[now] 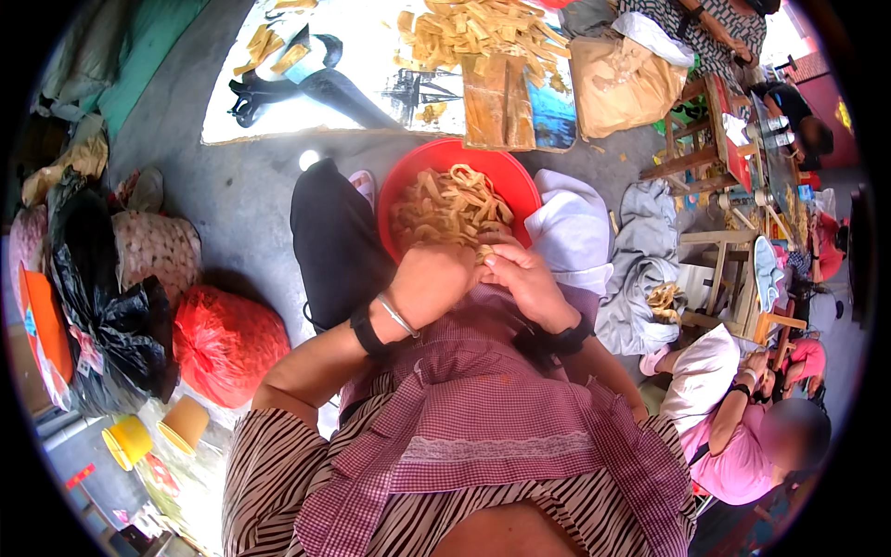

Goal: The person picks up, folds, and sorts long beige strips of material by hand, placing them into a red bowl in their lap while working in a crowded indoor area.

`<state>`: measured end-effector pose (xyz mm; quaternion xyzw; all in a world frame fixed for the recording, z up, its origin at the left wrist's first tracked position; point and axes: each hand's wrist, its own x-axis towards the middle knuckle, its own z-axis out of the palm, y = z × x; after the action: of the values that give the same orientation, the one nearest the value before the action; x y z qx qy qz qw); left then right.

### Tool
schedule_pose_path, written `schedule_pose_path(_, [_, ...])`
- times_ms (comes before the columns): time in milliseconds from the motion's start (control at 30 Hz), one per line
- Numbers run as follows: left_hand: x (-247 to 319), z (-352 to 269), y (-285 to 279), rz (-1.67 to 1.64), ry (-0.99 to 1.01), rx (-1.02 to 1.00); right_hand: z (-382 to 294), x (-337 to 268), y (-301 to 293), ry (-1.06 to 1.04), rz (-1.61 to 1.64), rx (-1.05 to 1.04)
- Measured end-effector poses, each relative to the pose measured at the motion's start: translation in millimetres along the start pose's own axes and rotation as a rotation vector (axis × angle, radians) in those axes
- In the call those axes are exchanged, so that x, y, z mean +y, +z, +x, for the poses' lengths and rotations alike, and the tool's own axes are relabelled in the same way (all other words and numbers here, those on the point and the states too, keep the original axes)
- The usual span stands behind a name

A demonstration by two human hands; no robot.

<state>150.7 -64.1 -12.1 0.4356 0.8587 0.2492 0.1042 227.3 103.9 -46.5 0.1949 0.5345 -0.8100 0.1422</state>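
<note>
My left hand and my right hand meet over the near rim of a red plastic basin. Between their fingertips they pinch a small tan strip, which the fingers partly hide. Loose tan strips, some curled, lie heaped in the basin between the knees. The left hand's fingers are mostly hidden behind its back; the right thumb and index finger press on the strip. Beyond the basin, a wooden board lies at the edge of a printed low table, beside a pile of tan strips.
At left stand a red plastic bag, a black plastic bag and a yellow bucket. A brown sack lies beyond the basin at right. Wooden stools and a person in pink are at right.
</note>
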Motion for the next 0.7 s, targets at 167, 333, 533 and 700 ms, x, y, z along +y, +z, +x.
schedule_pose_path(167, [-11.3,4.3,0.2,-0.109,0.06,-0.063,-3.0,-14.9,2.3,-0.004,-0.368,-0.023])
schedule_pose_path(333, [-23.2,1.5,-21.1,-0.383,0.127,-0.205,-1.7,-51.1,-19.1,-0.003,-0.477,0.291])
schedule_pose_path(533, [-28.8,-0.8,-7.8,-1.034,-0.232,-0.295,7.6,-48.6,-13.7,-0.24,-0.505,0.251])
schedule_pose_path(700, [-17.4,2.2,-9.0,-1.608,-0.502,-0.484,11.5,-37.1,-8.2,-0.484,-0.515,0.288])
